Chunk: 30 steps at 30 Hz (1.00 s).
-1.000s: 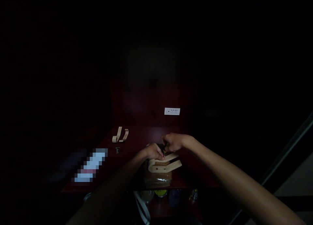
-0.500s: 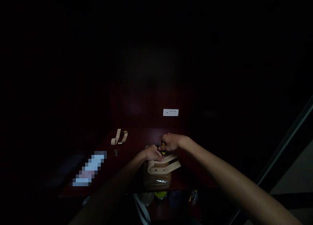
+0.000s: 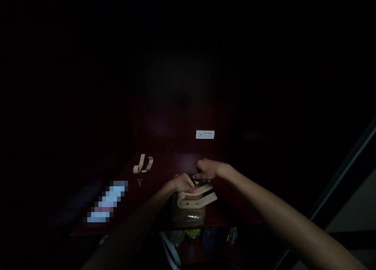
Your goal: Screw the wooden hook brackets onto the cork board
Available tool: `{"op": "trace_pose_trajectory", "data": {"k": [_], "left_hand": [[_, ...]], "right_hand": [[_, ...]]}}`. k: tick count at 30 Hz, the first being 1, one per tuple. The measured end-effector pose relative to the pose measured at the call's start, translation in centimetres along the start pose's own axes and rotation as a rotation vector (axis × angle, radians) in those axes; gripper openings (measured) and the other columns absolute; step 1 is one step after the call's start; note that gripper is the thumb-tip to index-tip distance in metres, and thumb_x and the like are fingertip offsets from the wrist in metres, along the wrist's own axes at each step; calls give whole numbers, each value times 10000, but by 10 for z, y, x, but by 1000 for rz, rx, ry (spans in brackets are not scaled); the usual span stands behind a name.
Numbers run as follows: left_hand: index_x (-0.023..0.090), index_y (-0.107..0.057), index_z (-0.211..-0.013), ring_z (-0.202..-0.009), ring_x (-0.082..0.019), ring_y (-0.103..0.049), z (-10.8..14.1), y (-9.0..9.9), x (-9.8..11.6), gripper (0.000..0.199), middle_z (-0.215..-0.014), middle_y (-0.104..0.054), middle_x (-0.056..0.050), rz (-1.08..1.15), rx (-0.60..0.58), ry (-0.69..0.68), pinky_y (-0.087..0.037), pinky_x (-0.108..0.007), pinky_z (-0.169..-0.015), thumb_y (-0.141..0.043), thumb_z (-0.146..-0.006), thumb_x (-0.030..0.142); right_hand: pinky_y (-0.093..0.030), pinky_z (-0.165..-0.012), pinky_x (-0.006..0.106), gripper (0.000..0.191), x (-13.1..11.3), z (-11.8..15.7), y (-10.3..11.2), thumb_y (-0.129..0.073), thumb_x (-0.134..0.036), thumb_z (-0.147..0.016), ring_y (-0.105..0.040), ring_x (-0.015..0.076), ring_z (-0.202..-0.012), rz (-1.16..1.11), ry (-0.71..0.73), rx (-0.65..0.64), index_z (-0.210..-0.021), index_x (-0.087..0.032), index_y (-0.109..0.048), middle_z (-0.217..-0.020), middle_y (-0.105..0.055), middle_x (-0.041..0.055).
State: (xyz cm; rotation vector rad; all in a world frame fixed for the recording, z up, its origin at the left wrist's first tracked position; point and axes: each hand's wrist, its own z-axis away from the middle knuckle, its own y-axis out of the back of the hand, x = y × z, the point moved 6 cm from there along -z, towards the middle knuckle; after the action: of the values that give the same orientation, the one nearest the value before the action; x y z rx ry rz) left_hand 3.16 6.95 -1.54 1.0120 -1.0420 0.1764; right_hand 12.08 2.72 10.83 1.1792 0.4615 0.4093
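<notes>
My right hand (image 3: 207,170) is wrapped round a screwdriver (image 3: 196,181) with a yellow and black handle, its shaft pointing down. Below it, the fingers of my left hand (image 3: 185,183) are pinched together at the inner face of the far pale wooden hook (image 3: 205,189). What sits between those fingertips is too small and dark to make out. A nearer wooden hook (image 3: 192,203) with two dark holes or screw heads lies alongside. Both rest on a block wrapped in brown tape (image 3: 189,216).
Two more wooden pieces (image 3: 142,164) lie at the table's (image 3: 167,160) back left, with several small screws (image 3: 140,182) in front. A blurred-out pale sheet (image 3: 108,201) is at left. A socket (image 3: 205,134) is on the dark wall. Jars and a strap (image 3: 170,250) show below the table edge.
My right hand has turned slightly about the screwdriver handle and shifted a little to the right. My left hand and the wooden hooks have hardly moved.
</notes>
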Motion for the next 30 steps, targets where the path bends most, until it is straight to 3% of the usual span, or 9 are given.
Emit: {"op": "trace_pose_trajectory", "data": {"k": [6,11,15,20,24,30], "left_hand": [[125,-755,-821,-696,-155,-609,3,2,4,327,-795,-727,-50,-11,30,26,-458,-232,-656,-723,-579,343],[126,-756,-817,-681,-151,-602,3,1,4,328,-799,-727,-51,1,34,30,-445,-226,-625,-719,-579,348],[109,-752,-818,-686,-156,-606,2,2,1,342,-811,-729,-67,14,63,43,-451,-231,-634,-725,-562,333],[122,-756,-821,-657,-153,-604,3,4,0,351,-783,-728,-61,-31,87,86,-440,-230,-606,-732,-553,349],[124,-757,-824,-644,-151,-596,3,5,0,352,-760,-722,-51,-50,93,96,-429,-231,-593,-735,-556,351],[118,-754,-826,-657,-153,-598,3,4,1,340,-764,-718,-49,-59,80,77,-435,-231,-608,-735,-569,342]], "right_hand": [[-373,-508,215,353,-8,1,7,-601,-310,-728,-618,164,-694,87,1,36,-1049,-163,-598,-864,-692,65],[-364,-487,210,320,-5,0,2,-523,-320,-792,-597,145,-630,37,-4,-63,-1056,-154,-592,-781,-684,48],[-359,-500,216,321,-3,-1,5,-555,-341,-763,-600,159,-694,129,27,17,-1017,-153,-617,-884,-682,69],[-353,-492,220,322,-5,-2,5,-551,-342,-752,-596,159,-669,129,22,22,-987,-135,-624,-860,-679,79],[-351,-459,218,293,-1,-3,1,-523,-355,-771,-571,144,-574,38,-48,-46,-913,-121,-626,-720,-660,62],[-372,-473,192,360,4,-4,-5,-582,-243,-718,-544,115,-546,-172,-22,-96,-1062,-146,-547,-691,-636,0]]}}
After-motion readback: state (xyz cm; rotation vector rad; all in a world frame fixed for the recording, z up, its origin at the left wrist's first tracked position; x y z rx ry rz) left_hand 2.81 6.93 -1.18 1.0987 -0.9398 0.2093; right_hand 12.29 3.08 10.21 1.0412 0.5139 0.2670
